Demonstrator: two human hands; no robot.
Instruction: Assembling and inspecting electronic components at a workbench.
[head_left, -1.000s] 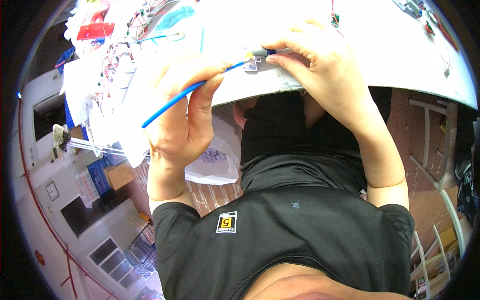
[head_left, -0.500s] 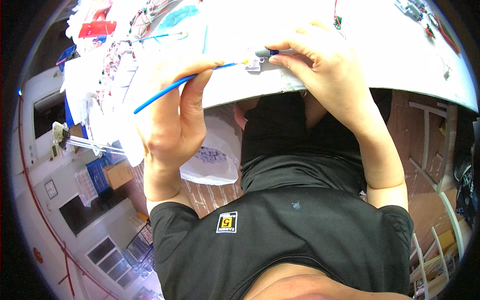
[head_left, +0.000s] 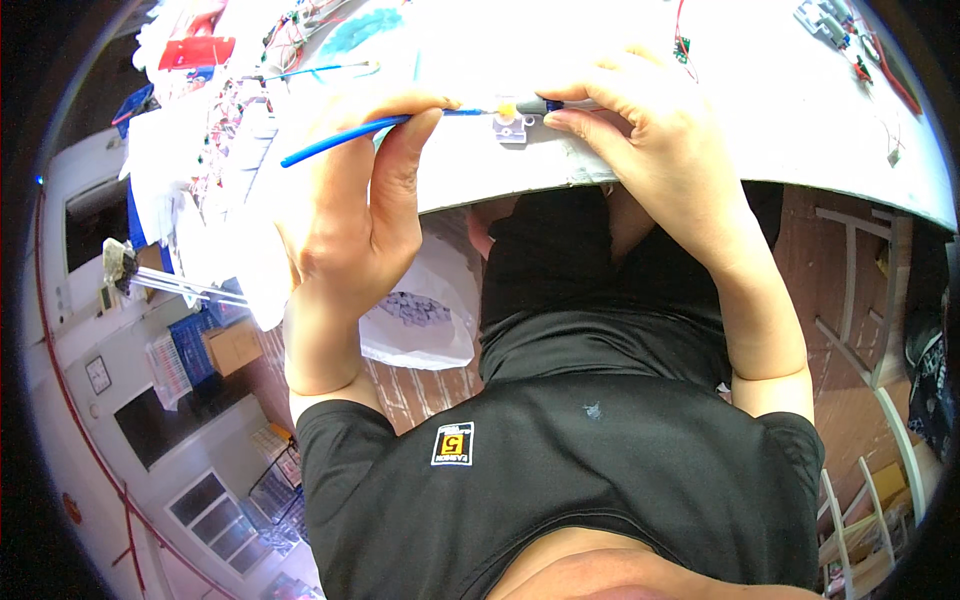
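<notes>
My left hand (head_left: 362, 190) pinches a slim blue-handled brush (head_left: 335, 146) between thumb and fingers. The brush's yellowish tip rests at a small grey cylindrical part (head_left: 533, 105) with a dark blue end, possibly a little motor. Thumb and forefinger of my right hand (head_left: 672, 140) are closed on that dark blue end. Just under the brush tip is a small whitish plastic bracket (head_left: 511, 133) with a ring at its side. Whether the bracket is joined to the grey part or lies on the table cannot be made out.
On the white table (head_left: 480, 175), a second blue brush (head_left: 320, 70) lies beside a teal smear (head_left: 362, 32). A green circuit board (head_left: 682, 48) with red wire is at the back right, grey parts (head_left: 822, 20) farther right. A white bag (head_left: 445, 345) of small grey pieces stands below the edge.
My left hand has swung the brush closer to level, and its tip has moved slightly right and up onto the grey part. My right hand has barely moved.
</notes>
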